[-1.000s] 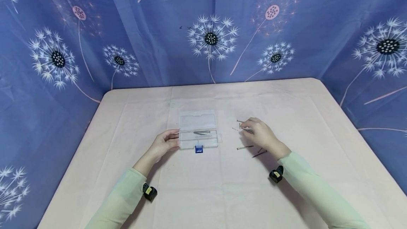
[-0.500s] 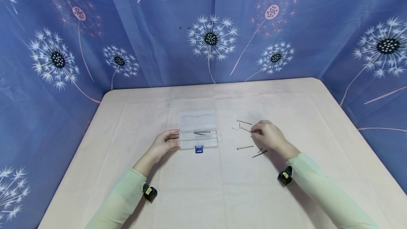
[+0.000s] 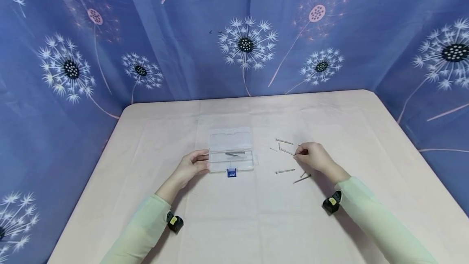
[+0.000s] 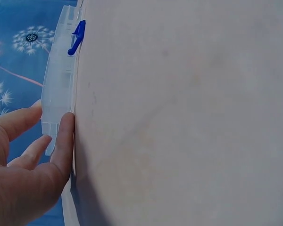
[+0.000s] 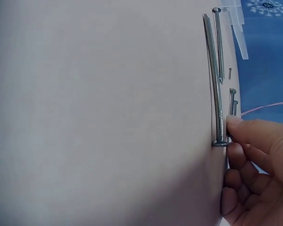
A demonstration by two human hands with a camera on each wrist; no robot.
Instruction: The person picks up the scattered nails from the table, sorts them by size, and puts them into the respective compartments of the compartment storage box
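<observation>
A clear plastic box [image 3: 220, 168] lies with its lid folded back and its blue latch [image 3: 231, 172] towards me. A few nails [image 3: 235, 153] rest inside it. My left hand [image 3: 187, 169] holds the box's left end; in the left wrist view its fingers [image 4: 65, 136] lie along that end. To the right, my right hand [image 3: 316, 158] is low over the table with thumb and forefinger together at the end of a nail [image 3: 287, 151]. In the right wrist view the fingertips partly hide the nails [image 5: 232, 96] there.
Around the right hand lie more loose nails: one long nail [image 3: 284, 141] behind, another long nail [image 3: 285, 171] in front, a dark nail [image 3: 302, 179] nearer me, and tiny ones. A pale cloth covers the table [image 3: 220, 215]. Blue dandelion-print fabric [image 3: 190, 44] stands behind it.
My right hand has drawn back to the right, baring nails it covered before. The left hand and the box stay in place; the head view has shifted slightly.
</observation>
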